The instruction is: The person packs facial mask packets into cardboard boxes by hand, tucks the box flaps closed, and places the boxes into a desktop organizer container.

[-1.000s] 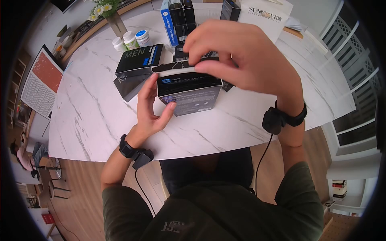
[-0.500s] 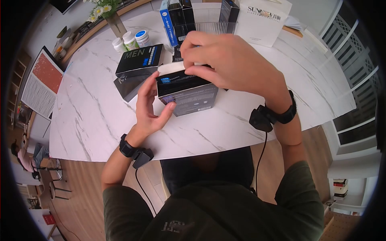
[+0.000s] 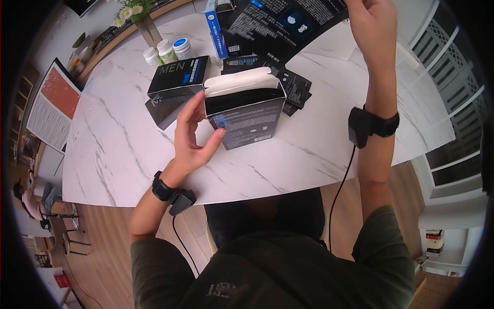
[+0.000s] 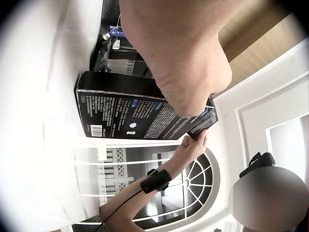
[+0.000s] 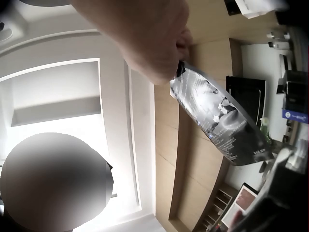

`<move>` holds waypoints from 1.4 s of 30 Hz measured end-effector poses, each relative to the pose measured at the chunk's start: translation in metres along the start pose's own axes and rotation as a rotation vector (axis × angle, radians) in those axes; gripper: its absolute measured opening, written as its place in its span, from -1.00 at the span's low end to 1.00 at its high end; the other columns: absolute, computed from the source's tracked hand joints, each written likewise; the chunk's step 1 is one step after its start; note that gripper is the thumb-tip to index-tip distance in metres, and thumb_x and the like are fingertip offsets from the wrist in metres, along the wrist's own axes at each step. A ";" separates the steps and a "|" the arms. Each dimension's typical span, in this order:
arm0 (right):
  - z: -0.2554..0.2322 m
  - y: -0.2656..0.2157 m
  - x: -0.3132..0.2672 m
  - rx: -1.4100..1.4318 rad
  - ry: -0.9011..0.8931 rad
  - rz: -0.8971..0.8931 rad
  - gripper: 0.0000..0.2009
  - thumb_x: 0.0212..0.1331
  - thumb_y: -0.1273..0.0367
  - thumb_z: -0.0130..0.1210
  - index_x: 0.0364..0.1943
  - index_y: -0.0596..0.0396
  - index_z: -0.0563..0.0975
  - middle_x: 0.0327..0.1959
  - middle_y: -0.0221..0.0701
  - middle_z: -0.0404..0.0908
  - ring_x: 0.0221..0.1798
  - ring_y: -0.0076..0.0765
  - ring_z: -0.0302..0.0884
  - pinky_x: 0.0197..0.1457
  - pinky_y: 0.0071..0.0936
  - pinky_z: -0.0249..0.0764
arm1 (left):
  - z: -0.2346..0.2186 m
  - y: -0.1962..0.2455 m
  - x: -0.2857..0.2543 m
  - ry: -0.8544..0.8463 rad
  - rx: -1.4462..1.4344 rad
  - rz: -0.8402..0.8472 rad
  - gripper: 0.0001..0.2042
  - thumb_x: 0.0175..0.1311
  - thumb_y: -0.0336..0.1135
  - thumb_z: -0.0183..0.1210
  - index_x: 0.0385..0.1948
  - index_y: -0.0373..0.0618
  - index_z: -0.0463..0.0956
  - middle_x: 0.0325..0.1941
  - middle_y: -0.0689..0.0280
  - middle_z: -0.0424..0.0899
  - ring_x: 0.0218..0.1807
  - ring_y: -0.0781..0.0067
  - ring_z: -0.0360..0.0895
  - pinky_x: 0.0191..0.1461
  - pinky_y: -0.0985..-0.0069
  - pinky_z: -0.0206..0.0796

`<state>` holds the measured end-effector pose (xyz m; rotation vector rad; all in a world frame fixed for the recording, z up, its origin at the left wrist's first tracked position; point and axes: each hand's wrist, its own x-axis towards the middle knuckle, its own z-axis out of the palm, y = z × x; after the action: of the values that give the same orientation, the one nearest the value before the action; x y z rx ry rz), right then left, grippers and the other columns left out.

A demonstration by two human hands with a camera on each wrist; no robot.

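Observation:
An opened black box [image 3: 247,121] stands upright near the middle of the table, a folded white item [image 3: 239,81] sticking out of its top. The left hand [image 3: 193,139] grips the box's left side, thumb on the near face and fingers behind. Raised at the upper right, the right hand [image 3: 374,31] pinches a corner of a large black printed packet [image 3: 293,26], which hangs over the far side of the table. In the right wrist view the packet [image 5: 217,118] looks shiny, held at one end by the right hand [image 5: 149,43].
Two stacked black boxes [image 3: 177,77] lie left of the opened box. Several flat black packets [image 3: 296,87] lie behind and right of it. Farther back stand white bottles [image 3: 165,51], a blue box [image 3: 216,31] and a flower vase [image 3: 149,33].
The right hand has moved from the box top up and to the right, with the black packet now in its grip. The white item stands higher out of the box. The left hand stays nearly still.

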<state>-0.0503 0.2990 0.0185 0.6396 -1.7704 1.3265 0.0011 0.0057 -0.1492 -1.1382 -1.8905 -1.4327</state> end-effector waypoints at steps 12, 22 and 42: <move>0.006 0.077 -0.023 -0.671 -0.955 0.513 -0.69 0.19 0.18 0.02 -0.11 0.09 0.48 -0.39 -0.38 0.57 -0.52 -0.55 0.55 -0.54 -0.63 0.39 | 0.000 0.000 0.001 0.031 -0.012 0.028 -0.21 0.02 -0.59 0.19 0.31 -0.19 -0.09 0.32 -0.03 0.15 0.24 0.26 0.29 0.23 0.38 0.18; 0.036 -0.009 -0.035 -0.093 -1.133 0.093 -0.75 0.14 0.25 0.11 -0.17 0.06 0.56 -0.36 -0.44 0.61 -0.58 -0.63 0.37 -0.51 -0.68 0.27 | -0.008 0.004 0.008 -0.077 0.141 0.119 -0.27 0.04 -0.56 0.16 0.30 -0.05 0.01 0.28 -0.12 0.19 0.29 0.09 0.21 0.16 0.37 0.16; 0.041 -0.027 -0.046 -0.220 -1.013 -0.044 -0.76 0.09 0.21 0.10 -0.38 0.10 0.59 -0.52 -0.31 0.60 -0.43 -0.23 0.53 -0.15 -0.42 0.38 | -0.005 -0.004 0.007 -0.083 0.040 0.122 -0.24 0.09 -0.62 0.11 0.32 0.16 -0.06 0.26 -0.16 0.15 0.26 0.05 0.23 0.18 0.25 0.21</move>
<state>-0.0167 0.2482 -0.0099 1.3602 -2.6072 0.7664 -0.0059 0.0028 -0.1443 -1.2882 -1.8621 -1.2945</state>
